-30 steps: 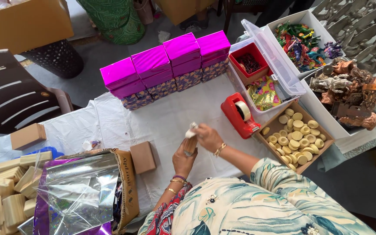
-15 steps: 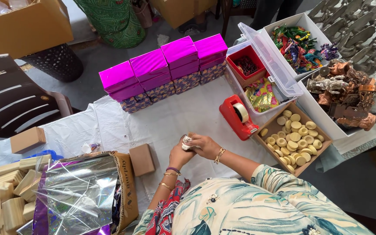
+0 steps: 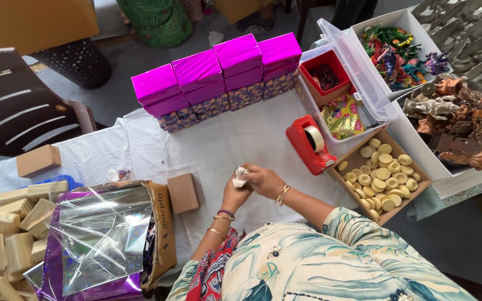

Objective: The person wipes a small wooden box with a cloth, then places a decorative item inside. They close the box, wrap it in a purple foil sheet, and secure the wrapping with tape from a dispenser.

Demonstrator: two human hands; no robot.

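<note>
The right hand (image 3: 263, 179) and left hand (image 3: 235, 192) meet mid-counter (image 3: 224, 145), fingers curled shut on a small white scrap (image 3: 240, 177). Pink boxes (image 3: 218, 69) stand finished along the far edge; wooden blocks (image 3: 6, 223) at the left edge lie unwrapped.

A small crumpled white wad (image 3: 240, 176) sits pinched between both hands (image 3: 252, 184) just above the white-covered worktop (image 3: 235, 139).
</note>
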